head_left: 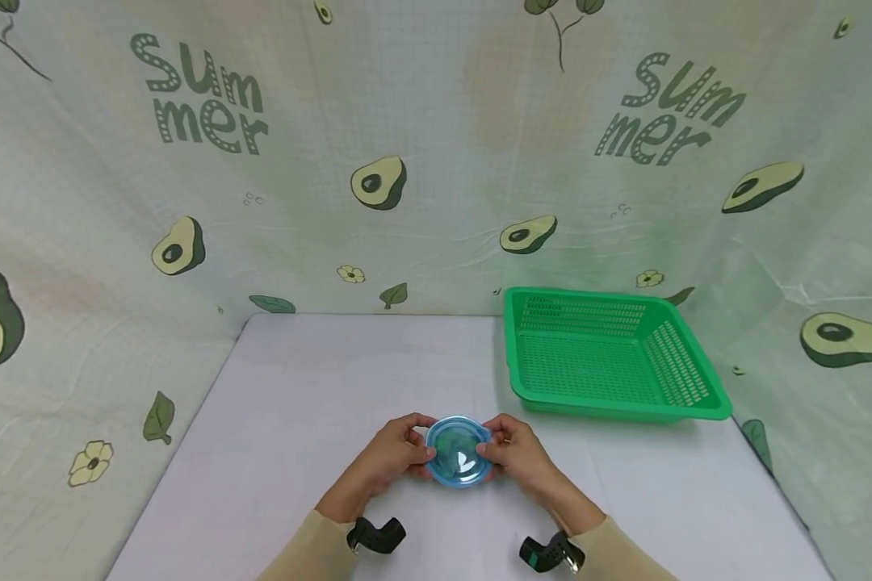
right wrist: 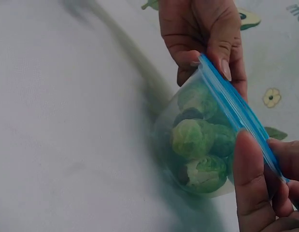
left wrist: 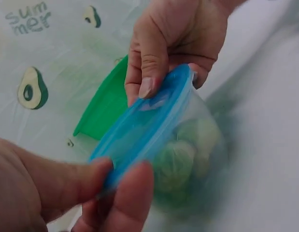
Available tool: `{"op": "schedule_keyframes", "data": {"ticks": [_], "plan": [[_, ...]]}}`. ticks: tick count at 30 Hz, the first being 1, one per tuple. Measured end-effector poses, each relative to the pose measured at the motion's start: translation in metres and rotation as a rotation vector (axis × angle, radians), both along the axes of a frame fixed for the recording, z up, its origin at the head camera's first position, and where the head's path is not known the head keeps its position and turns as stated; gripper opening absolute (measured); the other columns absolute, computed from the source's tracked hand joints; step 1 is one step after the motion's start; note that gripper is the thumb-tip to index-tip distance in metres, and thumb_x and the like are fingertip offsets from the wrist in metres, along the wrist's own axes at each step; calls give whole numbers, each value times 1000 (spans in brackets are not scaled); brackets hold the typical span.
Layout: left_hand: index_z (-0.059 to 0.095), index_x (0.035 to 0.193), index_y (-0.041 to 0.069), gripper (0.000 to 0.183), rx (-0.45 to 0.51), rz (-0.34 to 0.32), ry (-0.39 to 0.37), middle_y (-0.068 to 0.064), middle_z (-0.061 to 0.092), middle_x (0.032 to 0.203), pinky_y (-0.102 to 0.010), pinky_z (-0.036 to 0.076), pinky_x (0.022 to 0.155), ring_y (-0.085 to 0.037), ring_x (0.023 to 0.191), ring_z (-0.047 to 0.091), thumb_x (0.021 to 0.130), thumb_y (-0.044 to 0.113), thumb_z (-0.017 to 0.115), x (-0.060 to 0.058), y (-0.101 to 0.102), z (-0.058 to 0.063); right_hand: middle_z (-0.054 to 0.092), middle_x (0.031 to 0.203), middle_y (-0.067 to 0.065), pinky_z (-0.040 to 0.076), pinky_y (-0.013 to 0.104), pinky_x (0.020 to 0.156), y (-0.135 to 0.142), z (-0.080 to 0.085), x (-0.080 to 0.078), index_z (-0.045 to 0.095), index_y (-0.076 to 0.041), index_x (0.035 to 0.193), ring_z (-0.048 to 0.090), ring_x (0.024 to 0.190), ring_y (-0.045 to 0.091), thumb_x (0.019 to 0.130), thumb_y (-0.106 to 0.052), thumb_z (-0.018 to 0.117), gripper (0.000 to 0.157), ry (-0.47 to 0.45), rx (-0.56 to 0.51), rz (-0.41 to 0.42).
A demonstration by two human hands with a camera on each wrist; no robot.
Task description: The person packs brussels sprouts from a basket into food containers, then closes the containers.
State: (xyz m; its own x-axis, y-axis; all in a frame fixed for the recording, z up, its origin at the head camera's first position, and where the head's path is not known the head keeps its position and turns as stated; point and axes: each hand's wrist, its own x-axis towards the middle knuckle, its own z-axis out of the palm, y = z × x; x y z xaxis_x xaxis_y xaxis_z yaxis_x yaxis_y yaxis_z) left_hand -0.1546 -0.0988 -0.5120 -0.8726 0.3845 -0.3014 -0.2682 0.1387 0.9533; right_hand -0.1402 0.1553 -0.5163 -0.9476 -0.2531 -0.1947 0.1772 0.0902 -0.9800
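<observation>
Between both hands is a round, see-through bowl (right wrist: 168, 140) with a blue-rimmed lid (head_left: 458, 452). Several green Brussels sprouts (right wrist: 192, 137) show through its wall. My left hand (head_left: 396, 452) grips the rim on the left side, thumb on top and fingers beneath. On the opposite side my right hand (head_left: 516, 452) pinches the rim in the same way. The lid (left wrist: 144, 121) lies over the bowl's mouth in the left wrist view, where the sprouts are blurred. The fingers under the rim are partly hidden in the head view.
A green perforated basket (head_left: 610, 407) stands at the back right of the white table (head_left: 334, 371), beyond my right hand. Behind and beside the table hangs a pale curtain (head_left: 436, 105) printed with avocados and lettering. Each wrist wears a black band-mounted device (head_left: 376, 535).
</observation>
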Motion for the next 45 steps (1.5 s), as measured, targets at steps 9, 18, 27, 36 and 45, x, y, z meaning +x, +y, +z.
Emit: {"op": "schedule_keyframes", "data": {"ticks": [9, 18, 27, 36, 45], "plan": [[60, 141, 0, 50, -10, 39, -23, -5, 51, 88, -35, 67, 66, -18, 67, 62, 93, -4, 74, 2, 3, 2, 49, 85, 4, 62, 30, 57, 0, -3, -1, 54, 12, 121, 57, 69, 16, 98, 1, 69, 30, -58, -40, -28], [57, 149, -2, 48, 82, 44, -80, -6, 66, 96, -28, 65, 70, -15, 77, 66, 103, 8, 67, -2, -1, -6, 62, 92, 6, 64, 31, 63, 4, -6, -2, 56, 9, 141, 65, 77, 15, 104, -8, 65, 42, -84, -70, -50], [61, 146, 0, 44, 61, 78, -49, -5, 66, 89, -29, 65, 67, -13, 71, 63, 103, 7, 66, -4, 2, -8, 59, 89, 4, 66, 34, 64, 6, -7, -4, 57, 10, 144, 62, 72, 14, 102, -3, 66, 45, -82, -104, -51], [63, 143, -2, 41, 27, 96, -8, -4, 61, 81, -32, 65, 64, -15, 65, 60, 102, 4, 65, -8, 0, -6, 58, 88, 4, 65, 34, 60, -1, -10, -8, 60, 11, 141, 61, 70, 15, 99, 1, 66, 42, -69, -99, -95], [59, 149, 2, 43, 69, 145, -29, -5, 65, 94, -29, 62, 69, -15, 70, 61, 107, 11, 62, -19, -6, -8, 54, 91, 5, 63, 33, 61, -16, -9, -22, 63, 4, 141, 56, 77, 15, 104, -2, 62, 37, -54, -82, -173]]}}
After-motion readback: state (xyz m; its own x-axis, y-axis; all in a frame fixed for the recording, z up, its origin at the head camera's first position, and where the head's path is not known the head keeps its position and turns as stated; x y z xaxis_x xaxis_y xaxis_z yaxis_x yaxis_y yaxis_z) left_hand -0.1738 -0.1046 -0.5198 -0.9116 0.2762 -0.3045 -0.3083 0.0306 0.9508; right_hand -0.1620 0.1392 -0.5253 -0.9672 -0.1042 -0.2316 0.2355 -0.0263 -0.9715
